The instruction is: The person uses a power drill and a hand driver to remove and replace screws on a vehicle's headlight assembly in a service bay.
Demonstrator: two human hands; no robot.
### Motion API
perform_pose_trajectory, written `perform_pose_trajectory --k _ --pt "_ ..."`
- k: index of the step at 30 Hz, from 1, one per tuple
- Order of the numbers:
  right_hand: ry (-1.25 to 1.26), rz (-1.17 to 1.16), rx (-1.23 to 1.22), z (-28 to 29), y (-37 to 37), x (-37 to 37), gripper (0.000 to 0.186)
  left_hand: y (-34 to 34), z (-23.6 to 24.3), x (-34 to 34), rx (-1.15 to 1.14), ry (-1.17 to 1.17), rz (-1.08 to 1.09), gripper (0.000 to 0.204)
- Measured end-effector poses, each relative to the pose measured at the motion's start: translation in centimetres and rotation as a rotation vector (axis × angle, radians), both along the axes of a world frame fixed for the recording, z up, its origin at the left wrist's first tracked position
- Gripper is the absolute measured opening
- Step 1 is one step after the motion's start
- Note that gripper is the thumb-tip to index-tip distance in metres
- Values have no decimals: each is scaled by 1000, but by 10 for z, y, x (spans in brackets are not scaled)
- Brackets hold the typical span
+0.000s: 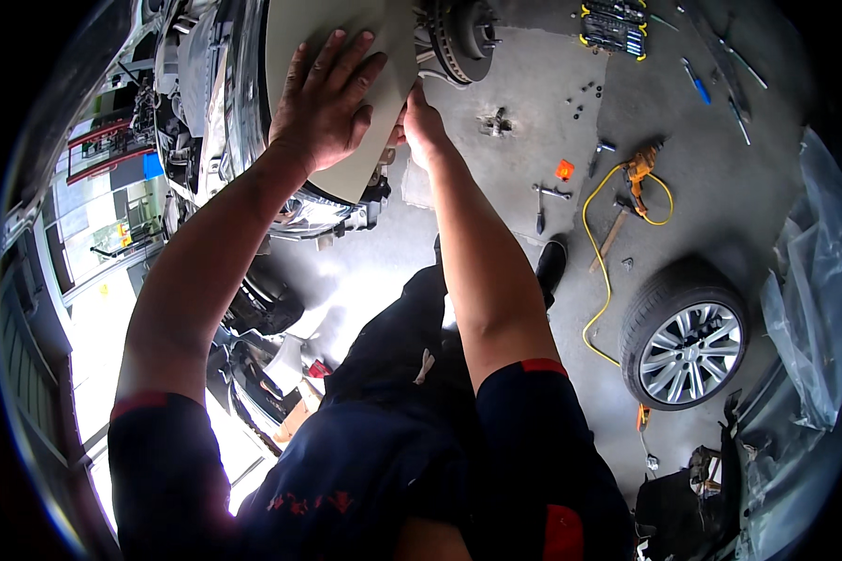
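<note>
A beige car fender (351, 178) stands at the front corner of a partly dismantled car, at the top of the view. My left hand (320, 107) lies on its outer face, palm down with the fingers spread. Lower down on the right, my right hand (423, 123) is closed around the fender's edge; its fingertips are partly hidden. Just past that edge, a bare brake disc (460, 45) with its wheel studs shows. Below the fender sits a clear headlight (299, 222).
On the grey floor to the right lie an orange power drill (640, 170) on a yellow cord, a hammer (610, 236), wrenches (540, 208) and an open socket set (614, 30). A wheel (690, 351) lies nearby. Plastic sheeting (809, 290) hangs at the far right.
</note>
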State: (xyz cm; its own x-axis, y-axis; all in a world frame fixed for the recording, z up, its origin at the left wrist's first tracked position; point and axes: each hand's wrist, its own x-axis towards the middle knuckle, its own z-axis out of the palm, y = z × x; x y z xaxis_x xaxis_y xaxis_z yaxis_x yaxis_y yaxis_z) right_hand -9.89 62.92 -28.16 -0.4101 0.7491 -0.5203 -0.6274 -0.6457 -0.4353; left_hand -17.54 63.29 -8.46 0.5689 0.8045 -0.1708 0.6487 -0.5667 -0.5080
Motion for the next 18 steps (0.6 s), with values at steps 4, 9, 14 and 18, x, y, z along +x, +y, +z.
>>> perform_pose_trajectory --k 4,9,14,18 --pt "63 13 78 17 -11 7 72 -3 0 -12 -4 -52 -13 68" --pt "141 108 180 -10 -12 9 27 0 0 -2 -11 -19 -5 67" --pt "152 113 105 -7 -9 8 12 -3 1 -5 -3 25 18 66" --pt "136 195 335 -4 -3 12 19 -3 -5 -6 19 -2 -12 66"
